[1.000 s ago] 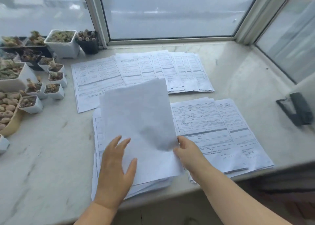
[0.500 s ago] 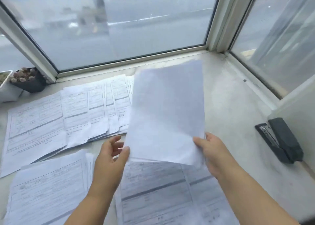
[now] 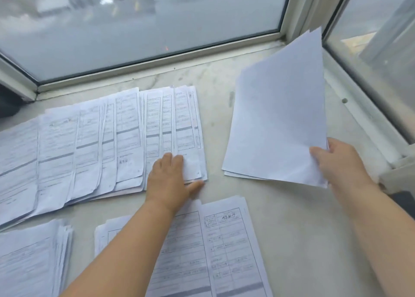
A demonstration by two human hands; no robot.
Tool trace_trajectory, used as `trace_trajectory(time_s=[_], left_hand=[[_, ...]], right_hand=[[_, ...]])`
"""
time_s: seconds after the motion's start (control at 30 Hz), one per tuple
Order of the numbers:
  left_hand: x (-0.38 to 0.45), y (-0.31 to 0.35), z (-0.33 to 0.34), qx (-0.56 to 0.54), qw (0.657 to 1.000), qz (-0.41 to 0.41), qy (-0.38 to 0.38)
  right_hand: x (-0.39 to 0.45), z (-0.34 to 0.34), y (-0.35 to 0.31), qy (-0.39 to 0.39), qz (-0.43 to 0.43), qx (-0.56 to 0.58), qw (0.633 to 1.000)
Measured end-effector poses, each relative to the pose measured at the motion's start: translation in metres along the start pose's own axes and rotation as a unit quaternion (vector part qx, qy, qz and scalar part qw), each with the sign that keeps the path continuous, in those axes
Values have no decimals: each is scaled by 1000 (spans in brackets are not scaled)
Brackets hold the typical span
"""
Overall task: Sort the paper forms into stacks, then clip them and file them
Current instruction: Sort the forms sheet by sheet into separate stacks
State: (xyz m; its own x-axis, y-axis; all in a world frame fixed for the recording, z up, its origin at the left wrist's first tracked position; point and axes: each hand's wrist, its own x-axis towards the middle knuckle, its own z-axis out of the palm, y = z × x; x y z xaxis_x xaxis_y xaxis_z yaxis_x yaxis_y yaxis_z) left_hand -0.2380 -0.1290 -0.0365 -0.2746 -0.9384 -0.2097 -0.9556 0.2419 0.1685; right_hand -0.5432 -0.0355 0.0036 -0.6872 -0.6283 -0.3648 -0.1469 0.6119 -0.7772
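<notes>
My right hand point(image 3: 339, 162) grips the lower right corner of a thin set of blank-side-up sheets point(image 3: 278, 121), held tilted above the marble sill near the window corner. My left hand point(image 3: 170, 179) lies flat with straight fingers on the right end of the fanned row of printed forms point(image 3: 101, 144) spread across the back of the sill. Another pile of printed forms point(image 3: 220, 247) lies near the front edge under my left forearm. A third stack point(image 3: 31, 263) sits at the lower left.
The marble sill point(image 3: 292, 229) ends at window frames behind point(image 3: 157, 60) and to the right point(image 3: 363, 108). A dark object point(image 3: 9, 103) shows at the far left edge.
My right hand has carried the blank-side sheets to the right, toward the window corner. My left hand let go of them and came down flat on the fanned forms. The view shifted right.
</notes>
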Motion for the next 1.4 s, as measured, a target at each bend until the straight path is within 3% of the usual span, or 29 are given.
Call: trace_trajectory(time_s=[0.2, 0.3, 0.37, 0.43, 0.5, 0.6, 0.67, 0.77, 0.87, 0.93, 1.03, 1.17, 1.27, 1.4], left_hand=[[-2, -7, -5, 41, 999, 26, 21], [2, -21, -4, -59, 996, -28, 57], [-4, -24, -2, -202, 964, -97, 140], [-9, -21, -1, -318, 905, -181, 217], [-12, -18, 2, -377, 862, -238, 240], [-13, -18, 7, -426, 840, -246, 229], [-12, -22, 6, -414, 858, -206, 224], [-13, -25, 3, -328, 921, -49, 205], [-12, -17, -1, -194, 971, 17, 137], [-11, -10, -7, -61, 996, 35, 52], [-4, -9, -18, 21, 997, 55, -50], [4, -18, -38, -62, 988, 79, -115], [-10, -31, -43, -152, 979, 121, -63], [-62, -67, -42, -212, 965, 149, 43]], right_hand=[[5, 16, -5, -65, 9, 33, 997], [4, 29, -6, -109, 25, 54, 992], [7, 43, -7, -144, 44, 79, 985], [6, 60, -12, -192, 66, 104, 974], [5, 78, -19, -240, 81, 122, 960], [4, 98, -31, -276, 83, 101, 952], [4, 110, -39, -282, 74, 80, 953], [0, 130, -50, -273, 67, 81, 956], [-6, 150, -53, -237, 67, 83, 966], [-9, 157, -53, -221, 64, 69, 971], [-7, 151, -50, -191, 36, 35, 980], [-16, 124, -37, -45, -30, -23, 998], [-56, 111, -27, -26, -85, -50, 995], [-139, 115, -20, -116, -117, -60, 985]])
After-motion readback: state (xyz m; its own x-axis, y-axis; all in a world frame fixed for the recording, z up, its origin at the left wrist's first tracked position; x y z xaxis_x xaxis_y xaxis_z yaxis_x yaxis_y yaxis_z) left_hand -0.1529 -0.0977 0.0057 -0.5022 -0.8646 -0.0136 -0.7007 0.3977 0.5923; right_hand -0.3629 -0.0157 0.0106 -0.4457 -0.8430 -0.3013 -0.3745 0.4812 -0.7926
